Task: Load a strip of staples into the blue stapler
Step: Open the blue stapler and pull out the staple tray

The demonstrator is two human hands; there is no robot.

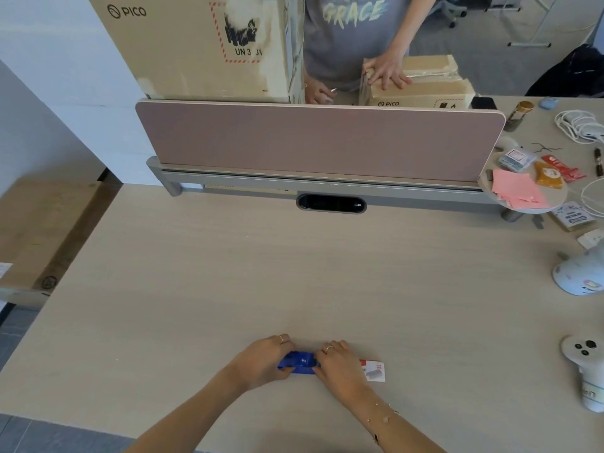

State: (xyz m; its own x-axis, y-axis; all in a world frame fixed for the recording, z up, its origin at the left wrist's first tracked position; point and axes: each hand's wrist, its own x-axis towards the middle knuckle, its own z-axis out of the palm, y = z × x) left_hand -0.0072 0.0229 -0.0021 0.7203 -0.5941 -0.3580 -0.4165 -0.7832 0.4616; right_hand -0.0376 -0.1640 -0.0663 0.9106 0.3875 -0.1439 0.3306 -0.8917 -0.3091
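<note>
We had both hands on the job. Our left hand (pixel 261 362) was curled around the left end of the blue stapler (pixel 299 362), fingers over the top and thumb under the near side. Our right hand (pixel 336 362) closed over its right end in much the same way, so only the middle of the body showed between them. The stapler lay low on the desk (pixel 294 273), close to us, its long axis running left to right, and neither hand was nearer than the other. We could not tell whether its top was opened, nor see any loose strip. Just beyond our right hand, touching or nearly so, sat the small staple box (pixel 374 371); we judged the right hand better placed to reach it.
</note>
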